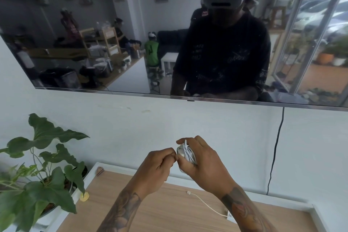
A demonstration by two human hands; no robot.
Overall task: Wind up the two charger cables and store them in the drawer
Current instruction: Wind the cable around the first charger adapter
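At the far left stands a plant (37,171) with broad, pointed, matte green leaves, in a white pot just beside the table (169,216). The table has a light wood-grain top and a smooth white raised rim. On the top near the plant lies a small round yellow thing (84,196), and on the rim at the back corner a small brown wooden-looking piece (100,171).

Above the table, the left hand (160,164) has its fingers curled, and the fingertips pinch at the edge of the wound cable; what exactly they pinch is hidden. The right hand (202,162) grips the first charger cable (186,153), a thin, glossy white cord wound in a tight bundle around a white charger block, held in the air against the pale wall.

The second charger cable (205,204) lies loose on the wood to the right, a thin white cord in a soft curve with a small white plug at its end. Above hangs a dark, shiny television (131,43), and a black cord (275,149) hangs down from it.
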